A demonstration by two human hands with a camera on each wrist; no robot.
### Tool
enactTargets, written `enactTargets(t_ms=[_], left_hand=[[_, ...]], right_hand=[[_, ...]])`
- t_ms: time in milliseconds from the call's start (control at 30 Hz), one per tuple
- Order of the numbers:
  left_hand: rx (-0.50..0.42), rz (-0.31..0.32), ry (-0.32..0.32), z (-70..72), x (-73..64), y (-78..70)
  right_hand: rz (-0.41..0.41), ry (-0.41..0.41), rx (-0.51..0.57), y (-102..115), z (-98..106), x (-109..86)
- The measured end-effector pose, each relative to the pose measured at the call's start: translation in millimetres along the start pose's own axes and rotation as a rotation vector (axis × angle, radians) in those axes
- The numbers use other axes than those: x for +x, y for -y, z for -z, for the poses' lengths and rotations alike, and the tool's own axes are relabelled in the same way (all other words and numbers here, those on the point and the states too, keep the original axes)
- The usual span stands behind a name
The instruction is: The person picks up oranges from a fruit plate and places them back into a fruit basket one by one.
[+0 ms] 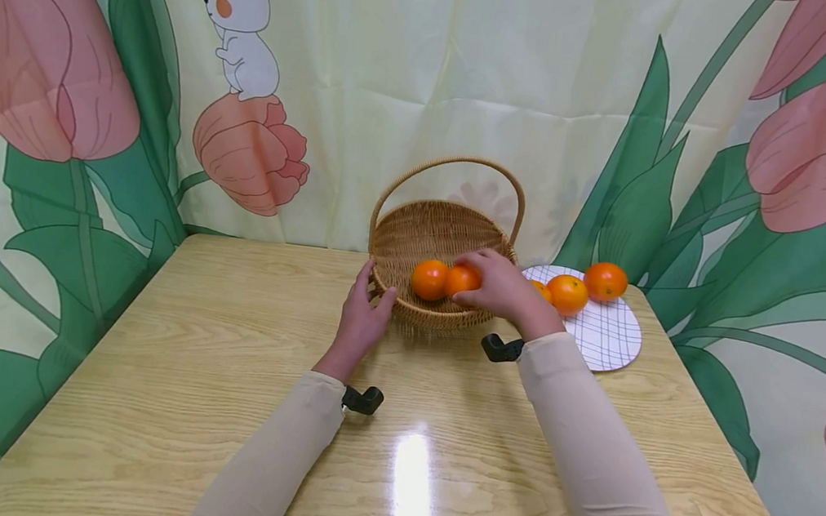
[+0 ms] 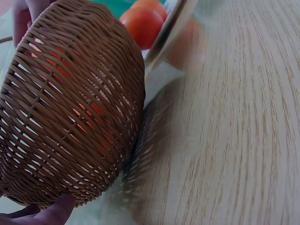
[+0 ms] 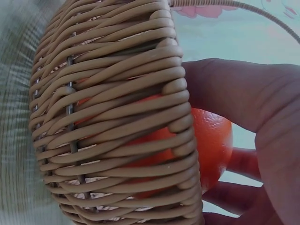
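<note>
The right hand holds one orange in the basket, beside another orange. The left hand, thumb spread, touches the basket's side.

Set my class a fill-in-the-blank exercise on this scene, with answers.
The ____ hand holds a round orange fruit in the brown wicker basket.
The other, ____ hand touches the basket.
The head view shows ____ more orange fruits on the flat white checked plate.
Missing words: right; left; three.
</note>
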State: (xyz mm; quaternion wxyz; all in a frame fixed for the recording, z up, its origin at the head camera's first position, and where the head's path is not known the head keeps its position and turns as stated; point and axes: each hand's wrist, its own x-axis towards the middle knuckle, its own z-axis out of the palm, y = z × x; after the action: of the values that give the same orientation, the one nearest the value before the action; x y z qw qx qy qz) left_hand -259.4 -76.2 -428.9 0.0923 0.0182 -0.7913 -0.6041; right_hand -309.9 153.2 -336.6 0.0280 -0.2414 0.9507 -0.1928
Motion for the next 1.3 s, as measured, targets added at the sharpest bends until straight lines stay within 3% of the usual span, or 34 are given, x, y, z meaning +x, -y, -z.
enactTargets(t_ms=[400, 800, 1033, 1300], left_hand=[[0.005, -0.004, 0.005, -0.2, 2.8, 3.2], [0.0, -0.013, -0.003, -0.5, 2.9, 4.2], [0.0, -0.02, 0.0, 0.2, 3.3, 4.7], [0.003, -0.019, -0.003, -1.2, 1.9, 2.4]], right_hand=[[0.046, 0.092, -0.017, 1.5, -2.7, 8.3], [0.004, 0.188, -0.065, 3.9, -5.5, 13.0], [0.017, 0.198, -0.084, 3.8, -3.9, 13.3], [0.025, 0.153, -0.064, 0.8, -0.4, 7.7]])
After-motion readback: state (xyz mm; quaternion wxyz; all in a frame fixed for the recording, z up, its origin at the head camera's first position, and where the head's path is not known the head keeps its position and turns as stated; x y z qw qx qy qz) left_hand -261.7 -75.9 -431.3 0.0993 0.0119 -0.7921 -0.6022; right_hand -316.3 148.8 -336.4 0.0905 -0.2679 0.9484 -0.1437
